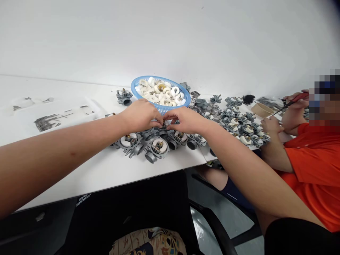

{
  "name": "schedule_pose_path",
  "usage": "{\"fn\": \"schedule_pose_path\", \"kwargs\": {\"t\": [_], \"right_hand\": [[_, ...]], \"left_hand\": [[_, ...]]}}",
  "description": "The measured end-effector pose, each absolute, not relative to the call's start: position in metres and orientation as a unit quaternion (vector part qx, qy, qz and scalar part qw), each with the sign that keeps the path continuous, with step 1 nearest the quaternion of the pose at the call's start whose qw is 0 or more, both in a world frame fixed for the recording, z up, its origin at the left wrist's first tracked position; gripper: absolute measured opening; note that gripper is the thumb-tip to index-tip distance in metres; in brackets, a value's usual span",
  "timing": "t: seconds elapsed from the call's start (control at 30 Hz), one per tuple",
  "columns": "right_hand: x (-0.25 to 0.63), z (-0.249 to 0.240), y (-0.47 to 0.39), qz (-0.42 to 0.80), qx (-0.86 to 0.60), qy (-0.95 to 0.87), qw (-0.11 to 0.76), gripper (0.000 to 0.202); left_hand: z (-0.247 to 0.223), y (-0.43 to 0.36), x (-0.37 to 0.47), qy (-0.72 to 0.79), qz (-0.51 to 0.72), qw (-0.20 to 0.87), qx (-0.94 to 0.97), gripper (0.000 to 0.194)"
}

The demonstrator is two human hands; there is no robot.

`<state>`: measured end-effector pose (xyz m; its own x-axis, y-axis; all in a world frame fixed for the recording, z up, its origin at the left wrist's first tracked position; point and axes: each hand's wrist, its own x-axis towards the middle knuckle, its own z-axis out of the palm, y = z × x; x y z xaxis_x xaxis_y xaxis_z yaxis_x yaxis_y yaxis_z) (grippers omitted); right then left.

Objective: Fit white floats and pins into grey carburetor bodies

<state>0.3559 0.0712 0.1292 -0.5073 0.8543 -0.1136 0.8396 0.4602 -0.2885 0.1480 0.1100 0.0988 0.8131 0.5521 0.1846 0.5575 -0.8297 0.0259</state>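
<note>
My left hand [145, 116] and my right hand [183, 119] meet over one carburetor [162, 131] in a cluster on the white table. Fingers and thumb of each hand are bent together at its middle, with the fingertips close to each other. Whatever small part they pinch is hidden. Around them sit more grey metal carburetors, open side up, with white floats and brass parts inside; a carburetor [158, 147] lies nearest the table edge, and another carburetor [129, 140] is to its left. Just behind my hands stands a blue basket [134, 92] heaped with white floats.
Thin metal pins [44, 123] lie on a white sheet at the left. A lone carburetor [123, 95] stands left of the basket. At the right, a co-worker in an orange shirt [313, 159] holds a red-handled tool [297, 99] near more carburetors [245, 129] and a cardboard box [261, 109].
</note>
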Motion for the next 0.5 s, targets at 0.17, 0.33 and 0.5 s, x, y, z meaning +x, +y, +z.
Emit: {"fn": "schedule_pose_path", "kwargs": {"t": [0.17,0.33,0.5], "right_hand": [[0.3562,0.1286,0.0713,0.166,-0.497,-0.852,0.021,0.029],[0.3565,0.1281,0.0708,0.164,-0.505,-0.847,0.027,0.031],[0.3587,0.1265,0.0712,0.18,-0.501,-0.846,0.038,0.032]], "left_hand": [[0.0961,0.1119,0.1478,-0.278,-0.1,0.019,-0.955,0.024],[0.0949,0.113,0.1441,-0.279,-0.108,0.0,-0.954,0.024],[0.0978,0.1119,0.1422,-0.293,-0.102,-0.024,-0.95,0.022]]}}
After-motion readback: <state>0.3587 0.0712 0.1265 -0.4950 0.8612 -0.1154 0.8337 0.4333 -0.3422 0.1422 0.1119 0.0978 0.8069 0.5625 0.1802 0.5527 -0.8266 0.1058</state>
